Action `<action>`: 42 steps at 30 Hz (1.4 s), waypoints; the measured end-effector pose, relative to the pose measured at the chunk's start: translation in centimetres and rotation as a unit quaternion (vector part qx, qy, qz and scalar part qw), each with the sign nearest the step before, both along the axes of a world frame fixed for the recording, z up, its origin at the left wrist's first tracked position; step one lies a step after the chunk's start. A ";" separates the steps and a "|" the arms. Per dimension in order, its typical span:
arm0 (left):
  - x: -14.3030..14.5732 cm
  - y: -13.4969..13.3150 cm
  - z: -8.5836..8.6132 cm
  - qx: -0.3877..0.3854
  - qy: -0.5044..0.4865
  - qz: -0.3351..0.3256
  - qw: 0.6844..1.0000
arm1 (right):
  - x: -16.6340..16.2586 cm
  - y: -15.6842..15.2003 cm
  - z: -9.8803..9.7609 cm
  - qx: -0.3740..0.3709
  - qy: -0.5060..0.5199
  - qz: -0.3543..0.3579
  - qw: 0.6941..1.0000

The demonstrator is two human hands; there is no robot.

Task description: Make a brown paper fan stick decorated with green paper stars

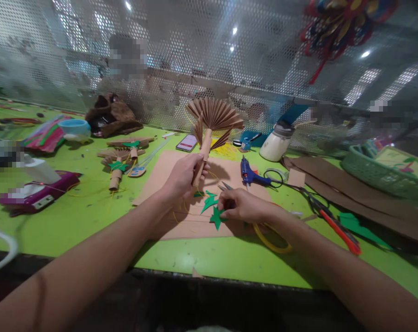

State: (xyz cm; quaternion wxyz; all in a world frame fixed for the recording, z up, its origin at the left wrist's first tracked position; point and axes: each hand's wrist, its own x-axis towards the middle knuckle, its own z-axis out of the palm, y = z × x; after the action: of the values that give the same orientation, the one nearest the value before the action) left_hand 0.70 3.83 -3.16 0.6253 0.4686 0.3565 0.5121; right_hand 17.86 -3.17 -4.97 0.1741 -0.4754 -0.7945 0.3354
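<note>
My left hand (186, 173) is closed round the rolled-paper handle of a brown pleated paper fan (215, 114), held upright above the cardboard sheet (160, 182). A yellow string hangs near the handle. The fingers of my right hand (245, 205) pinch a green paper star (216, 218) low over the sheet. Beside it lie more green paper cut-outs (209, 201). Scissor blades (225, 186) stick out past my right knuckles, and a yellow scissor handle (273, 244) shows below the wrist. I cannot tell whether that hand also grips the scissors.
A blue glue gun (250, 174) lies right of the fan, near a white jar (276, 144). Orange-handled scissors (340, 230) and brown paper (354, 184) are at right. Finished-looking paper pieces (115, 175) and a purple power strip (39, 196) sit left; a phone (187, 142) lies behind.
</note>
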 end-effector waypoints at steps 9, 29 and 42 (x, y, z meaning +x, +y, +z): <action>0.3 -1.1 -0.1 -0.012 -0.001 -0.041 0.999 | 1.9 -0.3 1.5 -0.111 0.302 -0.150 0.935; 1.7 -3.4 -1.7 -0.082 -0.001 -0.164 0.983 | 1.4 0.4 0.2 0.152 0.242 -0.184 0.940; 1.9 -4.0 -1.2 -0.071 -0.003 -0.129 0.989 | 0.8 0.3 0.3 0.089 0.295 -0.210 0.928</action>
State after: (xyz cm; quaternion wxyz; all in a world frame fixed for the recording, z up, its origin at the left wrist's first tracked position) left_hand 2.57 -0.15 -4.36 0.7189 0.4637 0.3262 0.4022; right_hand 18.68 -2.87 -4.72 0.5089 -0.4934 -0.6157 0.3442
